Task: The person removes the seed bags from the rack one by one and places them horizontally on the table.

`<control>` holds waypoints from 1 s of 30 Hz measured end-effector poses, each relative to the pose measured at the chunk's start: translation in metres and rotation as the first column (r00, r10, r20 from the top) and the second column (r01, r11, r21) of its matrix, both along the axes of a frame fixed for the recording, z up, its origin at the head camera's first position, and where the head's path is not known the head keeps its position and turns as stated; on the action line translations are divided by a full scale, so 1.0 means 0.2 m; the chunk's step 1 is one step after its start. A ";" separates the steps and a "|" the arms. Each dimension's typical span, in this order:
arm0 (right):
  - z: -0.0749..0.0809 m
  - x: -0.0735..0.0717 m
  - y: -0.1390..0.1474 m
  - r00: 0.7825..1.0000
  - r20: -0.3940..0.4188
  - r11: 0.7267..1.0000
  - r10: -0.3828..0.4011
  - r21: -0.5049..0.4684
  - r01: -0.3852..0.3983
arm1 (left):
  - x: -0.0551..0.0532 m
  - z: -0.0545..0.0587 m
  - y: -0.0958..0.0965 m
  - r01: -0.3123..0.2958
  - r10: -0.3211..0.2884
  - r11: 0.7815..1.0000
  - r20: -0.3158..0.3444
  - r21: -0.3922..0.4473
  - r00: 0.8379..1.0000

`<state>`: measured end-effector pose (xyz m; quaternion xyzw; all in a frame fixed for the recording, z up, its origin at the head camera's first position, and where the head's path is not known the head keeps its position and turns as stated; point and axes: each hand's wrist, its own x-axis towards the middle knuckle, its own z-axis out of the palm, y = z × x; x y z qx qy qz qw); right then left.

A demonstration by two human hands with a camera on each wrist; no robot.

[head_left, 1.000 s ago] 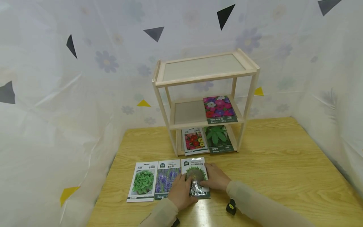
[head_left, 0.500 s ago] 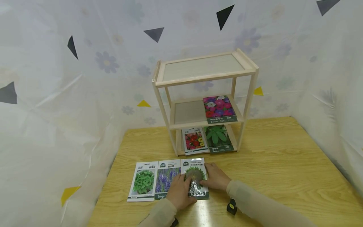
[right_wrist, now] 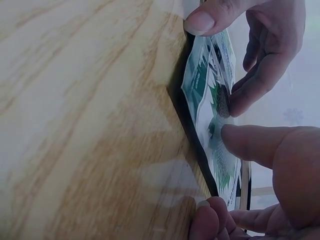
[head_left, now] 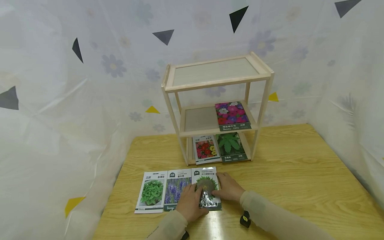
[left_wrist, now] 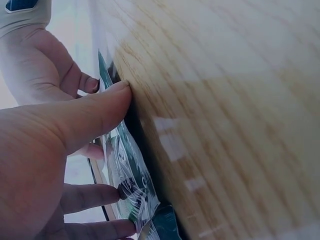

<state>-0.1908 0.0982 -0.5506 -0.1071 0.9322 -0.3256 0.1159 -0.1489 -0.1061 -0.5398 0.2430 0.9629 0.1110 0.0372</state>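
A sunflower seed packet [head_left: 207, 193] lies flat on the table, rightmost in a row of three. My left hand [head_left: 191, 204] rests over its lower left part and the edge of the lavender packet [head_left: 175, 191]. In the left wrist view its thumb reaches the near edge, while extended fingers touch the glossy face. My right hand [head_left: 229, 187] holds the sunflower packet's right side, thumb on the face and curled fingers along the edge. In the right wrist view the packet [right_wrist: 220, 145] shows between both hands. A green-leaf herb packet [head_left: 152, 192] ends the row at the left.
Behind the row stands a pale wooden three-tier shelf [head_left: 217, 86]. A petunia packet [head_left: 232, 115] lies on its middle tier; a red-and-yellow flower packet [head_left: 206, 150] and a dark leaf packet [head_left: 229, 146] lie on the bottom one. White patterned sheeting [head_left: 99, 110] surrounds the wood-grain table [head_left: 294, 166].
The sunflower packet's lower end has shifted very slightly left against the lavender packet, with my left hand edging the same way. Over the last half second, both hands stay almost still.
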 end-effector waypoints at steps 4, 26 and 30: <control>0.00 0.00 0.00 1.000 -0.013 1.000 0.004 -0.002 -0.004 | 0.00 -0.01 0.00 -0.005 0.005 1.000 0.008 0.001 1.000; 0.20 0.01 0.24 0.993 -0.108 0.998 -0.037 -0.049 0.032 | -0.05 0.20 0.03 0.089 -0.044 0.963 -0.176 0.256 0.983; 0.29 -0.01 0.32 0.981 -0.191 0.998 -0.030 -0.059 0.019 | -0.09 0.30 0.04 0.094 -0.041 0.962 -0.208 0.255 0.977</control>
